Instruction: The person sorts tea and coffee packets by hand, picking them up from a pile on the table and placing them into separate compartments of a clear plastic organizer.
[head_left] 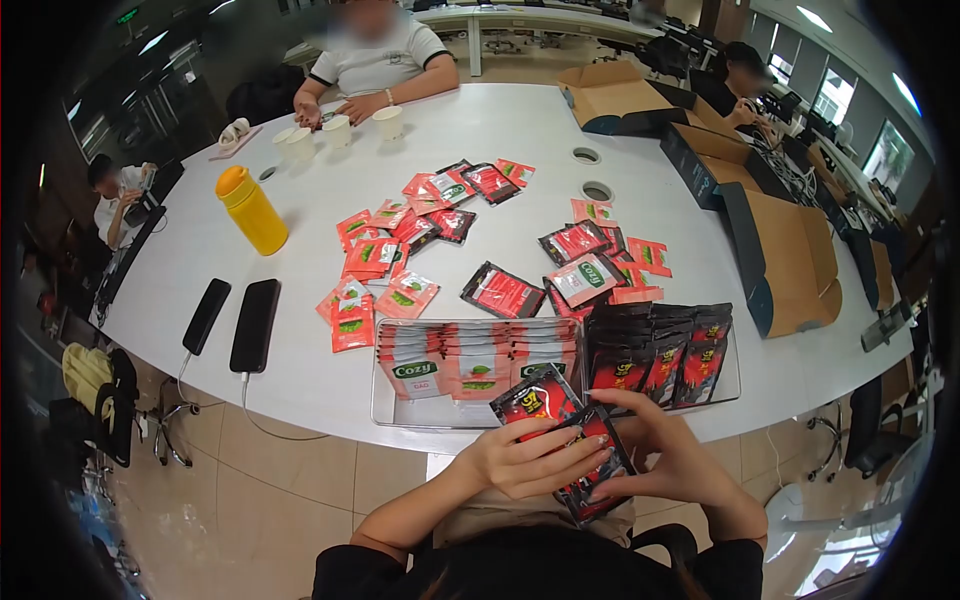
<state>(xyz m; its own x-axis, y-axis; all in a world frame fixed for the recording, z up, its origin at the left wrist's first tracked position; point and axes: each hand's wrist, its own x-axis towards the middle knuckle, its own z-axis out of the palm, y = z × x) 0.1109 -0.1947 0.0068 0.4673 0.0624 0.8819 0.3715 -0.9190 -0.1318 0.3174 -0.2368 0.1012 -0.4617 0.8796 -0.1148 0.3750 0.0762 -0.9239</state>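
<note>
Grasping a small handful of black-and-red G7 sachets (590, 470) just this side of the tray (400, 414): left hand (520, 462) with fingers curled across the packet faces, right hand (690, 462) with thumb and forefinger closed about the outer edges. Partly sorted by kind, judging by the layout. Already standing in packed rows just ahead of the left fingers, in the left part of the tray: pink Cozy sachets (477, 366). Likewise upright in tight rows, right beyond the right fingertips, in the right part: black G7 sachets (660, 352). Apparently left outside the tray: loose pink packets (408, 293) beyond the left fingers and off to the left, mixed with dark ones (455, 225), plus another mixed heap (583, 278) directly beyond the rows, behind the right fingertips. Much farther past the fingers, to the left: white paper cups (336, 132), contents too unclear to tell, near a seated person (385, 65); nearer, a capped yellow bottle (255, 215), with contents hidden. Far right of the fingers: open cardboard boxes (795, 250), flaps spread, with nothing readable inside from this angle.
</note>
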